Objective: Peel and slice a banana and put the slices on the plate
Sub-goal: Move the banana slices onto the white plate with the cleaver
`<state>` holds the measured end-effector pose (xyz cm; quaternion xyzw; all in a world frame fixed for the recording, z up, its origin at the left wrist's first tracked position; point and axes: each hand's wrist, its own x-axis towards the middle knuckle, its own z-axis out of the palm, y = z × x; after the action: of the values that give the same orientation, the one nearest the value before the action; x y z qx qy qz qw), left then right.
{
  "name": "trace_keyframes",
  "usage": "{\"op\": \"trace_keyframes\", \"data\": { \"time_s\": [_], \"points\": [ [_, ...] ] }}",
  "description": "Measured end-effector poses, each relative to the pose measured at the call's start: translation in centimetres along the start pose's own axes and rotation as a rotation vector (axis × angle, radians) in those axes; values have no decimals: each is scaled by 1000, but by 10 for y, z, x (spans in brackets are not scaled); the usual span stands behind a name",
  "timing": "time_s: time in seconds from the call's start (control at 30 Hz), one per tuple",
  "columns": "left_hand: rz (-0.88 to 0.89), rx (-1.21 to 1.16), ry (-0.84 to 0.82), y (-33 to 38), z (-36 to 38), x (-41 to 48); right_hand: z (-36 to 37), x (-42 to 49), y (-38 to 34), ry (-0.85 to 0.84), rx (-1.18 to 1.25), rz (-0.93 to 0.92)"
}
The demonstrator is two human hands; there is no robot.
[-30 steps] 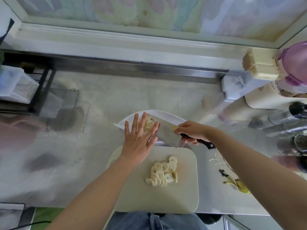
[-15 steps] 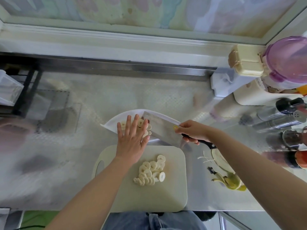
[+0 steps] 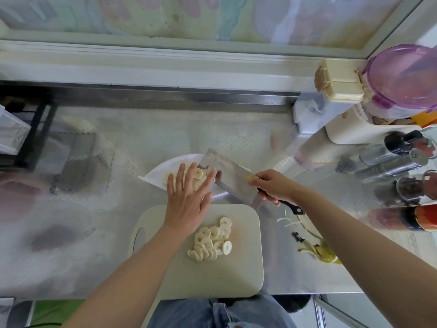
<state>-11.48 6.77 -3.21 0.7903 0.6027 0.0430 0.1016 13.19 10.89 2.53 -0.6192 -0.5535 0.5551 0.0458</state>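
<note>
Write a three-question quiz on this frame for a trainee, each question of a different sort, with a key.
1. True or false: the right hand grips the cleaver by its handle.
2. The banana peel lies where from the cutting board? A left; B right; C behind.
3. Which dish lies under the left hand's straight fingers?
Key: 1 true; 2 B; 3 the plate.

No lettering can be read. A small yellow sticker (image 3: 248,177) on the cleaver (image 3: 227,178) is too blurred to make out.
</note>
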Motion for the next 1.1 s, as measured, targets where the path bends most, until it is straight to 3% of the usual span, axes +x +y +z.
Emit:
{"op": "trace_keyframes", "data": {
  "time_s": [0.33, 0.6, 0.77, 1.1],
  "points": [
    [-27, 46, -157, 2, 7, -2, 1, -16, 6, 24, 6, 42],
    [14, -22, -47, 23, -2, 6, 1, -29, 14, 71, -8, 40],
    [-25, 18, -164, 26, -3, 11, 8, -29, 15, 79, -2, 46],
    [-57, 52, -195, 19, -4, 4, 8, -34, 20, 131, 48, 60]
  ]
}}
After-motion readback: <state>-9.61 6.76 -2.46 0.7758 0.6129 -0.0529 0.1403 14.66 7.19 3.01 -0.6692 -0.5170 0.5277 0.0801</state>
